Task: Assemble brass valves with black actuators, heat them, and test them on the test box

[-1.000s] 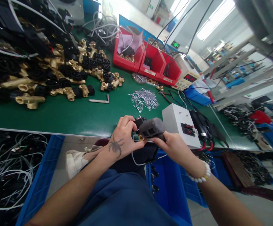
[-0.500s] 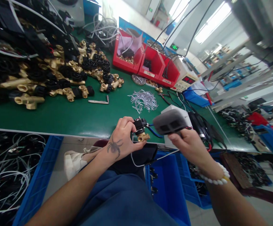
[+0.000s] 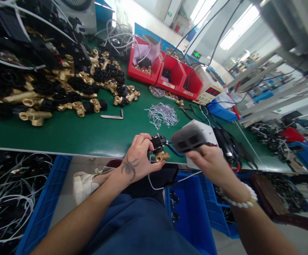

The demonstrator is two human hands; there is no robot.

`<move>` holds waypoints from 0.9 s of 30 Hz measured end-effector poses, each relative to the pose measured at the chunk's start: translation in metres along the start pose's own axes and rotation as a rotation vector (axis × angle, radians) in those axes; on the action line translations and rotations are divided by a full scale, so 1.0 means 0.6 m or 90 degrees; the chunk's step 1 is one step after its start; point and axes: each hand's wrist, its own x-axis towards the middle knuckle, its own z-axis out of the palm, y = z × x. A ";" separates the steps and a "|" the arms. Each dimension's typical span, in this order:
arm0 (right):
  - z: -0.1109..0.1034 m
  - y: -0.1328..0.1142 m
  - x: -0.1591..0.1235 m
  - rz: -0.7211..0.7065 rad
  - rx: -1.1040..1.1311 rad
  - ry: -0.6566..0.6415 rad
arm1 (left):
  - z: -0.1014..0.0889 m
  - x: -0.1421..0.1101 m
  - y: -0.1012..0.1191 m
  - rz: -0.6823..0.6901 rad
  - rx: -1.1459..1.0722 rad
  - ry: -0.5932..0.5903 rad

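Observation:
My left hand [image 3: 140, 156] is closed around a brass valve with a black housing [image 3: 158, 148], at the front edge of the bench. Its brass fitting points down and right, between thumb and fingers. A white cable hangs below it. My right hand [image 3: 209, 161] grips a dark grey, block-shaped tool [image 3: 188, 137] with dark recesses, blurred by motion; its exact kind is unclear. The tool is just right of the valve, with a small gap between them. A blue cable [image 3: 176, 150] runs between them. Beyond lies a pile of small metal clips [image 3: 163, 115].
Many brass fittings [image 3: 35, 116] crowd the bench's left side, near an L-shaped hex key [image 3: 112, 116]. Red bins [image 3: 170, 72] stand at the back beside a power supply [image 3: 209, 90]. A white box [image 3: 208, 131] sits behind my right hand. Blue crates [image 3: 191, 212] are below.
The dark grey tool and my right hand have shifted slightly left. My left hand keeps the valve in nearly the same place. The camera view has moved a little.

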 end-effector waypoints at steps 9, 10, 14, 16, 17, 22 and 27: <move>0.002 -0.001 -0.004 0.006 0.038 0.059 | 0.001 -0.002 0.001 0.007 0.005 -0.001; 0.005 0.000 -0.004 0.004 0.035 0.046 | 0.001 -0.002 0.001 0.007 0.008 0.000; 0.018 0.003 -0.005 -0.023 0.004 -0.077 | 0.000 -0.003 0.002 0.022 0.024 0.009; 0.017 0.002 -0.006 -0.020 0.007 -0.018 | 0.000 -0.003 0.002 0.018 0.019 0.006; 0.017 0.001 -0.006 -0.012 0.012 0.027 | 0.000 -0.003 0.002 0.015 0.016 0.004; 0.034 0.004 -0.007 0.003 0.023 -0.033 | 0.000 -0.004 0.002 0.041 0.043 0.010; 0.048 0.007 -0.004 0.056 0.168 0.088 | 0.002 -0.007 0.005 0.030 0.042 0.012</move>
